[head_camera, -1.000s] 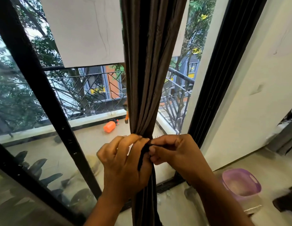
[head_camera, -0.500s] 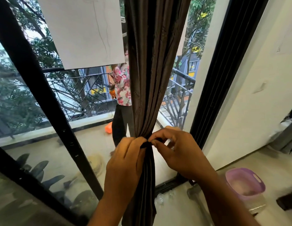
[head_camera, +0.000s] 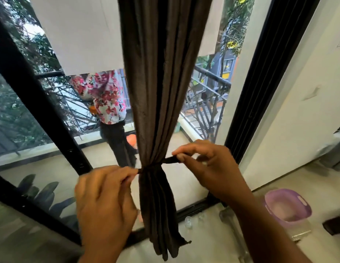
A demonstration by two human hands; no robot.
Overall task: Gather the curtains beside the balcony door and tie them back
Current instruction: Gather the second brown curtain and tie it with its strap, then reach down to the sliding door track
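Pinching tie ends [head_camera: 170, 160], left hand [head_camera: 104, 198] low, right hand [head_camera: 209, 166] higher, curtain [head_camera: 156, 111] cinched between

Curtain [head_camera: 161, 92]: matt brown cloth, soft vertical folds, frayed hem. Tie strip [head_camera: 170, 160]: same dull dark cloth. Door frame [head_camera: 264, 88] at 3 o'clock: matt black metal, ribbed. Basin [head_camera: 287, 206] at 4 o'clock: translucent purple plastic, smooth. Floor [head_camera: 209, 242]: glossy pale tile.

blocked behind: glass [head_camera: 192, 183] | R: door frame [head_camera: 260, 92] near | L: black mullion [head_camera: 42, 111] | free: room side
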